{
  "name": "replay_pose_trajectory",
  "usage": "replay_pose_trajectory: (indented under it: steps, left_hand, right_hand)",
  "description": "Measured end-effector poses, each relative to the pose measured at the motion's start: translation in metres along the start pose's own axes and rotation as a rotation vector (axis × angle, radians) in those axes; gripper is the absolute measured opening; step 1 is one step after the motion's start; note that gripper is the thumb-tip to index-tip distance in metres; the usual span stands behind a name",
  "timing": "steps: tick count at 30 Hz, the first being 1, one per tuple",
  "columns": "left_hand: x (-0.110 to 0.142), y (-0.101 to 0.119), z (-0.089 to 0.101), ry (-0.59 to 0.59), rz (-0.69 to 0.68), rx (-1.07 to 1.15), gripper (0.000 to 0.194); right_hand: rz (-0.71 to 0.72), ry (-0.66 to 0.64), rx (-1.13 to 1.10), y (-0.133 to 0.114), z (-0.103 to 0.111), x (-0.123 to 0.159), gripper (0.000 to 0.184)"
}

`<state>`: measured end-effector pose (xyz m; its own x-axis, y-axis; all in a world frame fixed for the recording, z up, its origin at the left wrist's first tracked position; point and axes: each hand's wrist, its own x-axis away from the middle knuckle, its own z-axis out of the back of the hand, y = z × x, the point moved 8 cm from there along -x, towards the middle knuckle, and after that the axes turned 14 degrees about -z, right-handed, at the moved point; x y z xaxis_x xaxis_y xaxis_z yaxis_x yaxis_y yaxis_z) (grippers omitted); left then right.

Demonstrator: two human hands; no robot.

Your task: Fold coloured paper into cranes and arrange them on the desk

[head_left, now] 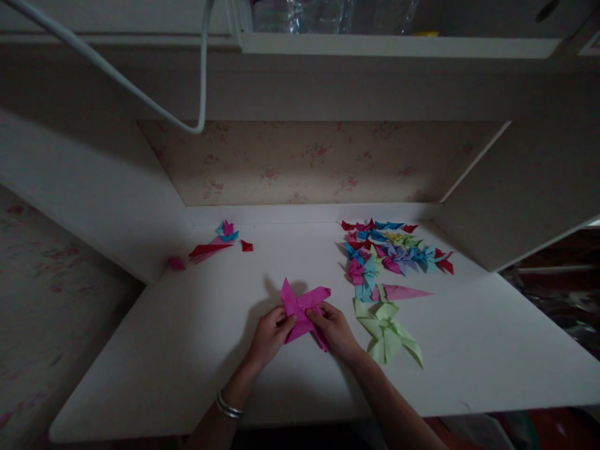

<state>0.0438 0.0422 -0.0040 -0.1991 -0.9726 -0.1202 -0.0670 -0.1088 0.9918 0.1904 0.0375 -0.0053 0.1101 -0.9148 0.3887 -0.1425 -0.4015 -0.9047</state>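
Just left of the large pale green paper star with bent, pointed arms (pixel 387 328), I see the bright magenta folded-paper piece with four jutting arms (pixel 302 306) held over the smooth white tabletop (pixel 187 350). The left hand (pixel 268 337) pinches its left side, thumb laid on the upper face, the other fingers curled at the edge. The right hand (pixel 338 331) grips it from the side nearer the star, thumb pressed close to its middle where the folds meet. So the magenta piece lies between my two sets of fingers: one arm points up past the left fingertips, another reaches out above the right fingers, and a narrow one comes down beneath the right thumb. The fingertips under the paper are hidden from me. A silver-coloured bangle (pixel 229 406) circles the left wrist.

Directly beyond the star I make out a long pink paper spike (pixel 405 292), and behind that a crowded cluster of small multicoloured folded papers (pixel 394 253). Well to the star's left, farther back, sit a small group of red, pink and blue folded papers (pixel 213 247) and a rounded dark pink paper piece (pixel 177 263).
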Motion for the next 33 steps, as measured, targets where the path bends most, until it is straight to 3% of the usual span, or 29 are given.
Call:
replay_pose_trajectory:
  steps: [7,13,19,23,27,33]
  left_hand:
    - [0.000,0.000,-0.005,-0.068,-0.010,0.013,0.032]
    - [0.000,0.005,0.000,-0.037,-0.019,-0.083,0.032]
    - [0.001,0.001,0.002,-0.007,0.024,-0.040,0.035]
    - [0.002,-0.002,0.002,-0.017,0.031,-0.055,0.036]
    - [0.001,-0.002,0.001,-0.041,0.014,-0.058,0.033]
    - [0.002,-0.001,-0.002,-0.060,-0.002,-0.072,0.033]
  right_hand:
    - [-0.004,0.032,0.022,0.001,0.004,0.003,0.035]
    - [-0.029,0.092,-0.001,0.006,0.012,0.007,0.038]
    - [-0.062,0.084,-0.095,-0.004,0.025,0.035,0.030]
    - [-0.095,0.164,-0.049,-0.020,0.062,0.065,0.030]
    - [-0.128,0.191,-0.077,-0.033,0.115,0.089,0.024]
    - [-0.248,0.306,-0.038,-0.024,0.200,0.113,0.026]
